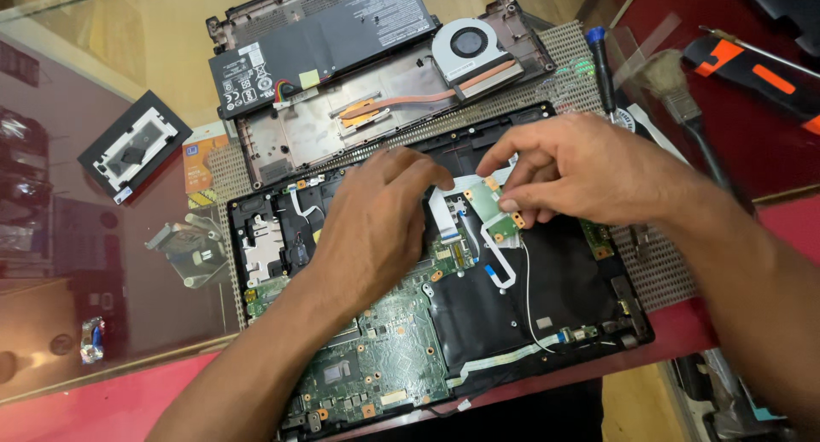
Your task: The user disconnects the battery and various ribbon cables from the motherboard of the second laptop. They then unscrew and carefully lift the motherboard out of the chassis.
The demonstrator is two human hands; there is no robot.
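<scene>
At the centre of the frame we press our left hand (376,228) on the opened laptop base (547,305) while our right hand (581,173) pinches a small green circuit board (491,204) beside white ribbon cables (444,211), with a cooling fan (465,45) above.

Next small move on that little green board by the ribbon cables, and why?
Probably lift the small green circuit board slightly with the right hand while the left hand keeps the white flat ribbon cable pressed down. The right fingertips already pinch the board's edge, the cable seems still attached beside it, and the open black laptop chassis lies flat beneath.
</scene>
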